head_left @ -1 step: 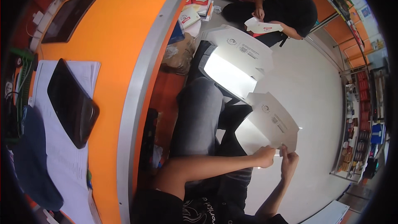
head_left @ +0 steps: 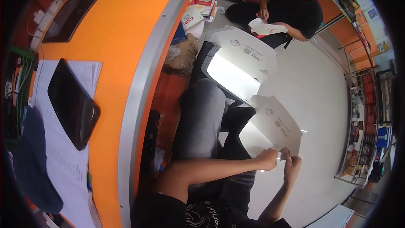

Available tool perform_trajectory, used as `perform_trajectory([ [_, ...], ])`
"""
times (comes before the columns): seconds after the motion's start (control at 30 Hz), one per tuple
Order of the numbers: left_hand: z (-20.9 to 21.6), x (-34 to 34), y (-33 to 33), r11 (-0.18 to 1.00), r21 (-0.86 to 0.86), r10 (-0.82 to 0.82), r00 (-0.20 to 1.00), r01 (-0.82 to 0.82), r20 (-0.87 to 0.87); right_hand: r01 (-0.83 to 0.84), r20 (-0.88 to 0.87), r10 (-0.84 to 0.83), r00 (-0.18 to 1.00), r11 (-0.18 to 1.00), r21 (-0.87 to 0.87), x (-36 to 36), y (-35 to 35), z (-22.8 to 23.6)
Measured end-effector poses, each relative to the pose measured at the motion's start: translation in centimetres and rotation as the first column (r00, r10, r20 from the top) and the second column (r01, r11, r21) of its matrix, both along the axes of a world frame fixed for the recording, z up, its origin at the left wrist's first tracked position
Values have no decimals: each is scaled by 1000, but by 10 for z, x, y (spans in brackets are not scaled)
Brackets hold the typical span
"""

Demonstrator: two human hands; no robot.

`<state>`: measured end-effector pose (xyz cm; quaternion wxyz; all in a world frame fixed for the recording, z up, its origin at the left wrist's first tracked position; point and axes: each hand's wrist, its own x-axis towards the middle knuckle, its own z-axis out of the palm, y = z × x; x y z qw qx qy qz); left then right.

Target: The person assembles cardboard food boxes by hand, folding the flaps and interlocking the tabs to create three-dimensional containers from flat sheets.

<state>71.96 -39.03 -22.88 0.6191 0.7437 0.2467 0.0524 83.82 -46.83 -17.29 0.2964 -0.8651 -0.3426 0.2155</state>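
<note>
Carton: seemingly part-folded — left hand and right hand, each grip closed, pinch its near edge; stacked cartons alongside seem unfinished.

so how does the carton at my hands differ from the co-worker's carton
Your carton shows dark print; the co-worker's carton shows a red label. Your carton looks larger in view, the co-worker's carton smaller, though it is farther from the camera. Both have white panels.
</note>
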Motion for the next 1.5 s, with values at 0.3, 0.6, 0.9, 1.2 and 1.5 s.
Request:
perform_trajectory([
  [0.3, -7, 11, -7, 995, -24, 89, 991, -92, -103, 227, -487, -167, 857, 972, 67, 29, 13, -25],
  [0.6, -3, 5, -2, 996, -3, 92, 993, -93, -69, 177, -452, -134, 882, 983, 54, 5, 32, -14],
  [0.9, 3, 2, -3, 991, -50, 124, 989, -128, -74, 236, -447, -144, 883, 959, 159, -18, 7, -35],
  [1.2, -5, 21, -3, 975, -206, 78, 997, -79, -13, 436, -928, -134, 347, 899, 33, -19, 2, -42],
  [1.5, 112, -21, 100, 601, 79, 452, 420, -795, 787, 599, -826, -190, 531, 773, 208, 35, 4, -20],
])
